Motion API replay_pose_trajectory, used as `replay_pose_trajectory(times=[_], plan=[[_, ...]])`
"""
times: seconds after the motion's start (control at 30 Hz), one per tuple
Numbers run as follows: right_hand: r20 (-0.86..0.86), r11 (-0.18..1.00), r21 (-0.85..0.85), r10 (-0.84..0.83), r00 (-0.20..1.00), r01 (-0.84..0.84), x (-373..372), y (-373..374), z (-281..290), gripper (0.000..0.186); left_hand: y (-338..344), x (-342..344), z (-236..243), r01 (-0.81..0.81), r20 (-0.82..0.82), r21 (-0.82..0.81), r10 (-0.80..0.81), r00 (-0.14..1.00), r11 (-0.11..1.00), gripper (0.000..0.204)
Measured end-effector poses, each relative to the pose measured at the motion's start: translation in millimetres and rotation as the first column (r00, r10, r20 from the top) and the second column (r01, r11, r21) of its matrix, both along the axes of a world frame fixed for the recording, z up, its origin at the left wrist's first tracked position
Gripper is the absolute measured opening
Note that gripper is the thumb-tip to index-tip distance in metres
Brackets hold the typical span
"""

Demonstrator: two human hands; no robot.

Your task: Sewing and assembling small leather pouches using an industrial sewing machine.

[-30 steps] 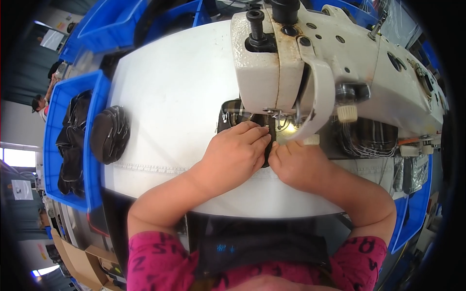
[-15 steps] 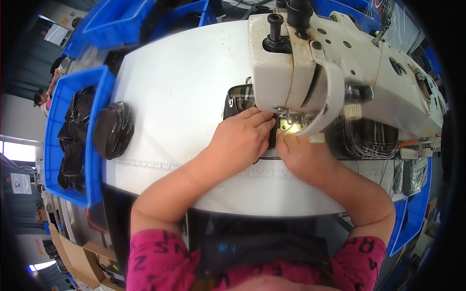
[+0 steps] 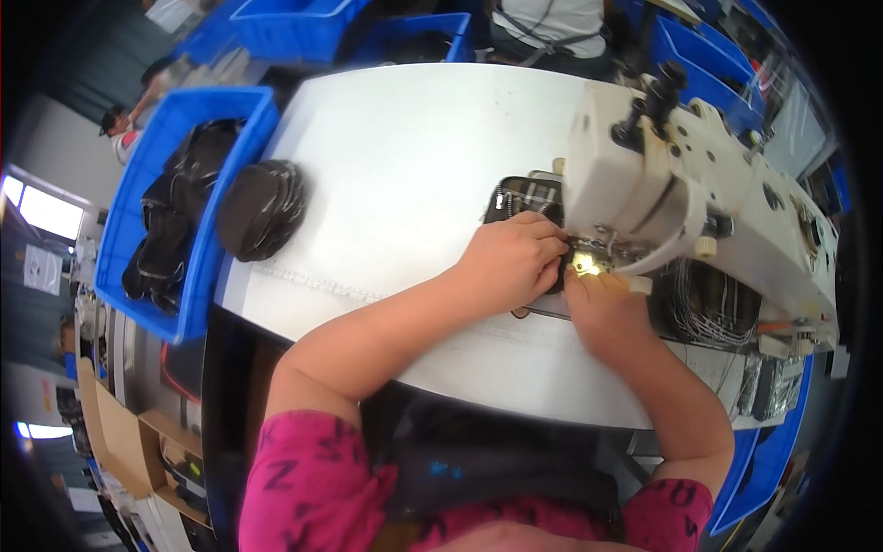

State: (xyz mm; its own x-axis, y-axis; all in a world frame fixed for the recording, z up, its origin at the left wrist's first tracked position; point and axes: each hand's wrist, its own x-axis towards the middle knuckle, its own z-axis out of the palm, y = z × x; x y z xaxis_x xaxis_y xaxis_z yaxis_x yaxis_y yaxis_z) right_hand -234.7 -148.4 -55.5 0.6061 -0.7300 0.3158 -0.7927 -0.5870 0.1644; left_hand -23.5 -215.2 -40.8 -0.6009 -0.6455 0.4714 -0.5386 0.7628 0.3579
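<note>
A dark pouch with a plaid panel and a zipper (image 3: 528, 190) lies on the white table, partly under the head of a cream sewing machine (image 3: 635, 166). My left hand (image 3: 517, 260) presses on the pouch, its fingers closed together at the edge beside the needle area. Close by, my right hand (image 3: 607, 308) has its fingertips at the lit needle plate (image 3: 586, 264), bent down on the pouch's edge. The fingers hide most of that edge, and the needle itself is hard to make out.
A stack of round dark fabric pieces (image 3: 262, 210) stands on the table's left, against a blue bin (image 3: 207, 248) of dark pieces. Plaid pieces with loose white threads (image 3: 713, 299) lie right of the machine. Another person (image 3: 552, 32) is beyond the table.
My view has tilted and shifted, so the table and machine sit lower and further right in the picture. Both hands stay on the pouch at the needle area.
</note>
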Motion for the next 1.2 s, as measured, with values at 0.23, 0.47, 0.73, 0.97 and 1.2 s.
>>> replay_pose_trajectory(times=[0.23,0.47,0.73,0.97,1.2], plan=[[0.163,0.999,0.010,0.046,0.986,-0.049,3,-7,-6,0.012,0,0,-11,-0.003,-0.043,0.031,0.004,0.999,1.000,0.018],[0.327,0.995,0.052,0.063,0.943,-0.084,7,-5,7,0.015,1,5,-17,0.008,-0.069,0.057,-0.004,0.998,0.998,0.020],[0.298,0.997,0.021,0.058,0.953,-0.068,1,-5,4,0.018,52,59,-4,0.025,0.129,0.161,-0.046,0.991,0.987,0.055],[0.321,0.999,0.038,-0.045,0.946,0.035,5,-5,-2,0.018,177,148,-19,-0.256,-0.008,0.026,0.257,0.966,0.966,0.063],[0.316,0.991,0.069,-0.135,0.939,0.119,8,-1,-7,0.019,264,257,-34,-0.681,0.065,-0.049,0.682,0.728,0.731,0.058]])
